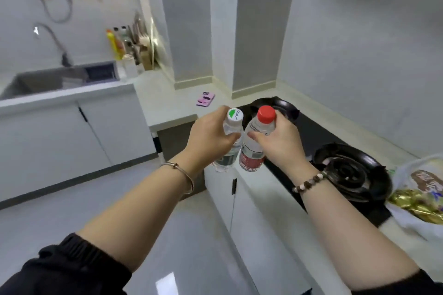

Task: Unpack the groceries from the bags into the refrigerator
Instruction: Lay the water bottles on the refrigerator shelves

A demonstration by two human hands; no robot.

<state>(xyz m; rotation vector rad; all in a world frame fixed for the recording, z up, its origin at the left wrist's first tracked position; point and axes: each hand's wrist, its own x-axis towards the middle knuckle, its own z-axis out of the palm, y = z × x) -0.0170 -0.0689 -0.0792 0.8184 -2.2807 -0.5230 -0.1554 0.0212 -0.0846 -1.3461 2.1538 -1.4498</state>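
Note:
My left hand (211,137) grips a clear water bottle with a white and green cap (233,124) around its upper body. Beside it, my right hand (280,143) grips a second water bottle with a red cap and red label (254,148). Both bottles are upright in the air, side by side and nearly touching, above the front edge of the counter by the stove. A white plastic grocery bag (417,189) with gold-wrapped items inside lies on the counter at the far right. The refrigerator is not in view.
A black gas hob (345,167) with two burners fills the counter under and right of my hands. A pink phone (205,99) lies on the corner counter. The sink (48,81), tap and several bottles stand at the back left. Grey floor lies below.

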